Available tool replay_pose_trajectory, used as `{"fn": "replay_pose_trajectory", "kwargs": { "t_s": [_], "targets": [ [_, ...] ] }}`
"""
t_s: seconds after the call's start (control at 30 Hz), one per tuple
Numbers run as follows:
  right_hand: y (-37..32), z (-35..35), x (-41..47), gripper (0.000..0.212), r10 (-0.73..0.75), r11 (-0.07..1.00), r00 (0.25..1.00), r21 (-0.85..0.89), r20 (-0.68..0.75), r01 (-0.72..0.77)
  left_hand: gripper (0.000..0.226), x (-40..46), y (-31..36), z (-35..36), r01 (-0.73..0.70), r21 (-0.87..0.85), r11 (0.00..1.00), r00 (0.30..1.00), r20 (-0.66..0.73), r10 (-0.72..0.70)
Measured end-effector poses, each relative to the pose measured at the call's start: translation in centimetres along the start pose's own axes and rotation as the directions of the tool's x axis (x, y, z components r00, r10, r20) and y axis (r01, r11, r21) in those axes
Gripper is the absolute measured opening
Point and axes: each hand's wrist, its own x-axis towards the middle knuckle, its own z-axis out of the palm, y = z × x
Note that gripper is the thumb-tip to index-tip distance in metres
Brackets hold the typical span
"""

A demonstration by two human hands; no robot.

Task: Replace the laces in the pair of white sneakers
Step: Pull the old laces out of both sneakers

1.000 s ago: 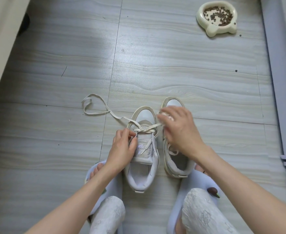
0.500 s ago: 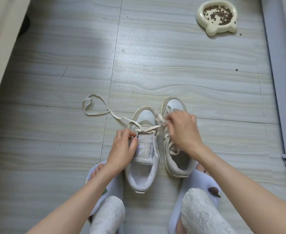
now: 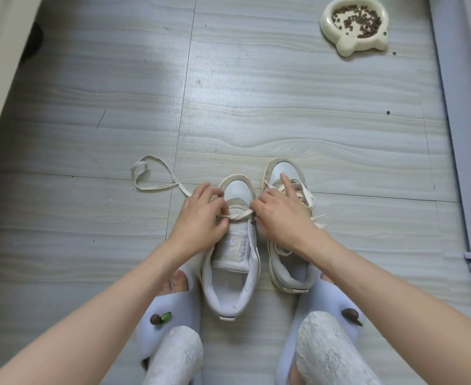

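Moved: left hand [image 3: 201, 218] went up to the lace [image 3: 235, 216]
Left grip: pinches lace over left sneaker [image 3: 233, 251]
Right grip: right hand [image 3: 280, 215] pinches lace's other end, forefinger straight
Sneakers: side by side on floor [image 3: 284, 107]

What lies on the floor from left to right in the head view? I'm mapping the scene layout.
Loose lace loop → left hand → right hand → pet food bowl.

Smooth scuffed leather-look sneakers [image 3: 233, 254], flat woven cloth lace [image 3: 156, 173], glossy wood-grain floor tiles [image 3: 284, 107], glossy ceramic-looking bowl [image 3: 331, 31].
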Motion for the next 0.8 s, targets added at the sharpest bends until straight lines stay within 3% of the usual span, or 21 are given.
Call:
{"fn": "replay_pose_trajectory", "kwargs": {
  "t_s": [0.1,0.17,0.3,0.4,0.47,0.53,0.6,0.67,0.73,0.8],
  "targets": [
    [-0.3,-0.7,0.2,0.004,-0.030,0.997,0.996,0.073,-0.084,0.036,0.011,0.5,0.2,-0.6,-0.098,0.112,0.989,0.995,-0.012,0.100],
    [-0.9,-2.1,-0.4,0.021,0.032,0.970,0.999,0.243,-0.019,-0.026,0.011,0.5,0.4,-1.4,-0.081,0.117,0.990,0.996,-0.033,0.085],
    [-2.3,-3.6,-3.0,0.034,0.098,0.835,0.969,0.511,0.228,-0.205,0.012,-1.7,1.2,-2.7,0.044,-0.054,0.998,0.998,0.037,-0.042],
    [-3.1,-3.9,-4.9,0.030,0.073,0.783,0.953,0.574,0.293,-0.237,0.015,-3.8,2.0,-3.1,0.174,-0.181,0.968,0.979,0.133,-0.152],
    [-3.7,-4.2,-5.3,0.023,-0.002,0.726,0.934,0.643,0.357,-0.244,0.014,-4.4,2.2,-3.4,0.313,-0.290,0.905,0.946,0.180,-0.270],
    [-4.4,-4.8,-5.3,0.022,-0.095,0.665,0.889,0.693,0.449,-0.278,0.009,-4.7,2.1,-3.9,0.458,-0.446,0.769,0.888,0.263,-0.377],
    [-5.0,-5.0,-5.0,0.022,-0.152,0.633,0.855,0.713,0.496,-0.302,0.003,-4.9,2.0,-4.2,0.533,-0.496,0.685,0.845,0.360,-0.396],
    [-5.2,-4.8,-4.7,0.019,-0.141,0.579,0.855,0.742,0.500,-0.338,0.015,-5.2,1.8,-3.9,0.517,-0.396,0.759,0.839,0.409,-0.358],
    [-5.0,-4.6,-4.3,0.019,-0.107,0.442,0.855,0.795,0.507,-0.416,0.027,-5.3,1.9,-3.4,0.395,-0.210,0.895,0.874,0.386,-0.295],
    [-4.7,-4.2,-4.2,0.019,-0.037,0.303,0.871,0.836,0.491,-0.458,0.033,-5.5,2.1,-2.9,0.291,-0.063,0.955,0.905,0.342,-0.253]
  ]
}}
